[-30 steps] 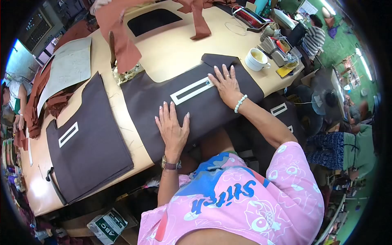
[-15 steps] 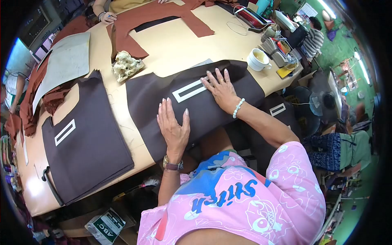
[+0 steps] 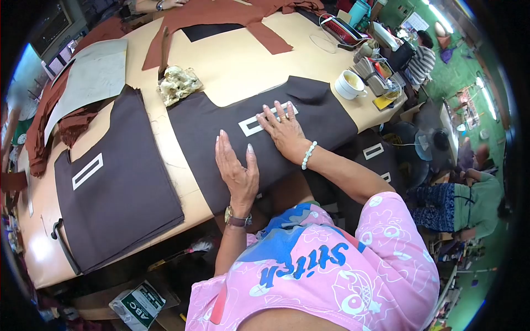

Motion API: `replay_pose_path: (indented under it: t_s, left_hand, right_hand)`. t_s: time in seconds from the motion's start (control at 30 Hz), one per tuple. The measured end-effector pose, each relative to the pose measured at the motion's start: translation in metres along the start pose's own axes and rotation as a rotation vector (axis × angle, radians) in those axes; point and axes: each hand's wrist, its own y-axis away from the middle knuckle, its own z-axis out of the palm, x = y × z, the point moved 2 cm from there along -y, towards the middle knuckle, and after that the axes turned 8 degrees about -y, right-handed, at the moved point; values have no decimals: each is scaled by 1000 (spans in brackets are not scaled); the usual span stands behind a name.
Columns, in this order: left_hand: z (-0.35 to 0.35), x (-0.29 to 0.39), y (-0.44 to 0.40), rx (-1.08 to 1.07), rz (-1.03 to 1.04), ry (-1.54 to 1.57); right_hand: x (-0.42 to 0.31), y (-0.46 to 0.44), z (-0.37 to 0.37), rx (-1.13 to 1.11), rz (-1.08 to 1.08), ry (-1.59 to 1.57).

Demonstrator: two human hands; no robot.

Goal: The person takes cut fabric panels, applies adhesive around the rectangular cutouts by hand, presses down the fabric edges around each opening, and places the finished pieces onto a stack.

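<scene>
A dark brown fabric piece (image 3: 207,151) lies in front of me, its lower part hanging over the table's near edge. On it is a white rectangular frame-shaped patch (image 3: 251,128). My right hand (image 3: 286,134) rests palm down with fingers spread, covering the middle of the patch. To its left, my left hand (image 3: 237,175) is at the fabric with straight fingers and thumb apart, turned partly on its side; whether it touches the cloth I cannot tell. Neither hand grips anything. Near the far right corner the fabric rises in a soft fold.
Left is a stack of dark fabric pieces (image 3: 124,193) with another white frame patch (image 3: 87,172). A rough, pale rock-like lump (image 3: 179,85) touches the fabric's far edge. A white cup (image 3: 350,85) stands right. Across the table, a co-worker's hand (image 3: 172,4) is near rust-coloured cloth (image 3: 207,14).
My right hand has slid left along the patch, uncovering its right end. My left hand has turned more onto its side. The fabric's far right corner has shifted and folded up.
</scene>
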Motion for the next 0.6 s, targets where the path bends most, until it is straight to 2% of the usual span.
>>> replay_pose_path:
  t_s: [0.6]
  left_hand:
    - [-3, 0, 0, 50, -38, 80]
  right_hand:
    - [-34, -14, -5, 77, -84, -45]
